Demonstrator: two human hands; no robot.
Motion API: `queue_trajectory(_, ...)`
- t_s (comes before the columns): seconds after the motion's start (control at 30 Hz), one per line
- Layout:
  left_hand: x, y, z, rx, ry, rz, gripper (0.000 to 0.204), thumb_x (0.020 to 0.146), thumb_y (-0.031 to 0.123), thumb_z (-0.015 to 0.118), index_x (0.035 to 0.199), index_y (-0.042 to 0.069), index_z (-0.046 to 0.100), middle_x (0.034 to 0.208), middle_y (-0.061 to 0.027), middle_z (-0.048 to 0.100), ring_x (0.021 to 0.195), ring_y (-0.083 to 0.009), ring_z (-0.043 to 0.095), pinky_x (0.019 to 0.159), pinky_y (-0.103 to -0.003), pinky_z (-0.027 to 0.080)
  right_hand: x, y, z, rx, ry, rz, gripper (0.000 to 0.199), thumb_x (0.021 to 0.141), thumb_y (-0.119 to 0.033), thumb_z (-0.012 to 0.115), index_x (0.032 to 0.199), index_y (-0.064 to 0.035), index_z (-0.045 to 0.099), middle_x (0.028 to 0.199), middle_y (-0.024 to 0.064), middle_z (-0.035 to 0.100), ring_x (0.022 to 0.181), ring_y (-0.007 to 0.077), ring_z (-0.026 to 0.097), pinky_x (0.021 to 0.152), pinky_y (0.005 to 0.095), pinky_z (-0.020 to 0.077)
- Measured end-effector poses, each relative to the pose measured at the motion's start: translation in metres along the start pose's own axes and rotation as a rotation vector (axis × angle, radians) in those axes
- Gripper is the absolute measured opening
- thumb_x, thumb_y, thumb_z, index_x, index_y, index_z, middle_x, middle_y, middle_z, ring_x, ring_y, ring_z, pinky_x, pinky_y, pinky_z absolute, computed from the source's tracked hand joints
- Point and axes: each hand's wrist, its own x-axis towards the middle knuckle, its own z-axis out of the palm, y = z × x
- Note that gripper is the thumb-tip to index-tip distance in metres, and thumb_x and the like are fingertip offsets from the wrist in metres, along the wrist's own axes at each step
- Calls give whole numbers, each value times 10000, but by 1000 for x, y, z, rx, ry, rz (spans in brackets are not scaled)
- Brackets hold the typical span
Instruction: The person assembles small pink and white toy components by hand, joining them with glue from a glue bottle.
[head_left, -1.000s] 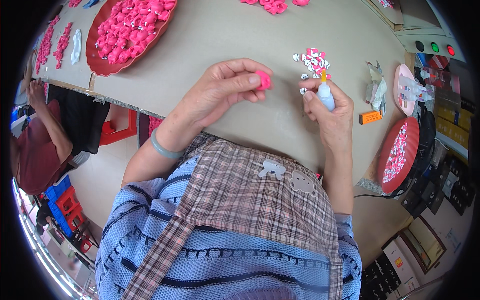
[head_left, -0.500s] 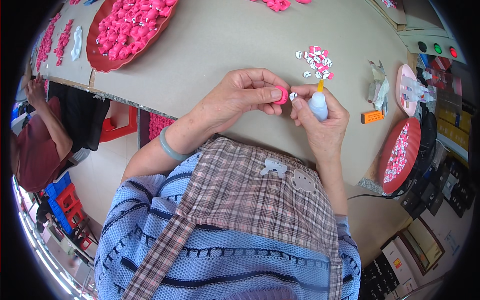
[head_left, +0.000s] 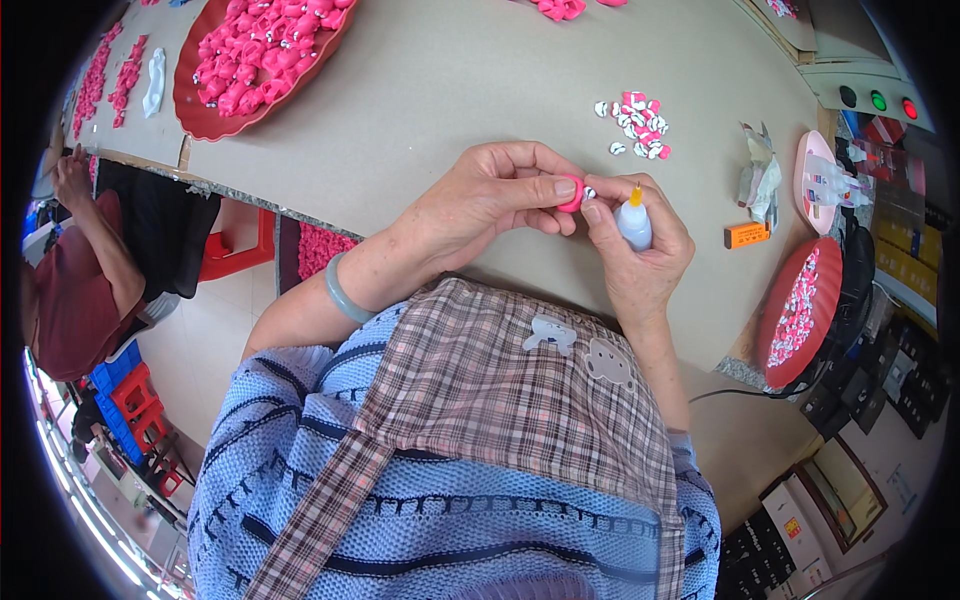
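Near the middle of the tan table (head_left: pixel 420 90), just beyond the person's plaid apron (head_left: pixel 490 400), both hands meet above the surface; left hand (head_left: pixel 480 200) curled, thumb and fingers pinching a small pink round piece (head_left: pixel 571 193) at its fingertips; right hand (head_left: pixel 635 250) wrapped around a small white glue bottle (head_left: pixel 634 222) with a yellow nozzle pointing up, its forefinger and thumb closed on a tiny white-and-dark part (head_left: pixel 590 192) touching the pink piece's right side; hands touching at the fingertips; a pale green bangle (head_left: pixel 343 292) sits on the left wrist.

Far of the hands, slightly right: a loose cluster of small pink and white parts (head_left: pixel 635 125) lying on the table, apart from the hands. Far left: a red oval tray (head_left: pixel 200 110) heaped with pink pieces. Right of the hands: crumpled clear plastic bags (head_left: pixel 757 170), a small orange box (head_left: pixel 746 235), a pink dish (head_left: pixel 808 160) near the table's right edge; nearer on the right, a second red tray (head_left: pixel 775 330) holding small white and pink parts. 3 round buttons, dark, green and red, on a grey box (head_left: pixel 860 75) at far right.

Left edge: another person in a dark red top (head_left: pixel 65 300) seated beside the table, arm raised to its edge; red and blue stools on the floor near them.
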Motion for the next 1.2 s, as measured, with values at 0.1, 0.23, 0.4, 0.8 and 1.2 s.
queue_trajectory(0.1,0,-1,0,3,-11,-12,199,890,136,624,1014,-19,615,873,-82,647,746,-114,632,708,-229,533,-1,3,0,-55,4,-102,194,744,25,720,926,-8,662,830,67,657,733,112,617,620,233,481)
queue_trajectory(0.23,-1,2,1,-2,-22,-18,184,883,129,634,998,-14,620,872,-79,649,735,-107,627,700,-225,530,-2,6,0,-41,18,-164,176,745,19,723,908,-7,664,813,65,656,720,108,611,605,230,473)
queue_trajectory(0.4,-1,-1,2,193,-3,98,185,892,125,616,1018,-10,625,855,-62,646,737,-101,613,698,-226,514,-9,9,1,198,28,213,148,753,21,717,890,-7,667,807,65,653,703,101,594,596,217,456)
queue_trajectory(0.8,0,2,1,18,-36,-21,180,879,121,638,990,-19,619,890,-96,653,746,-126,639,706,-234,538,-5,3,-4,15,-10,-68,224,736,50,707,947,-7,657,811,81,656,719,121,612,632,229,476)
queue_trajectory(1.2,0,2,0,128,7,8,186,890,119,618,1018,-14,623,876,-67,650,739,-98,619,711,-229,524,-2,5,-7,-297,12,-296,258,673,73,720,901,-26,647,817,110,670,721,201,662,608,273,518)
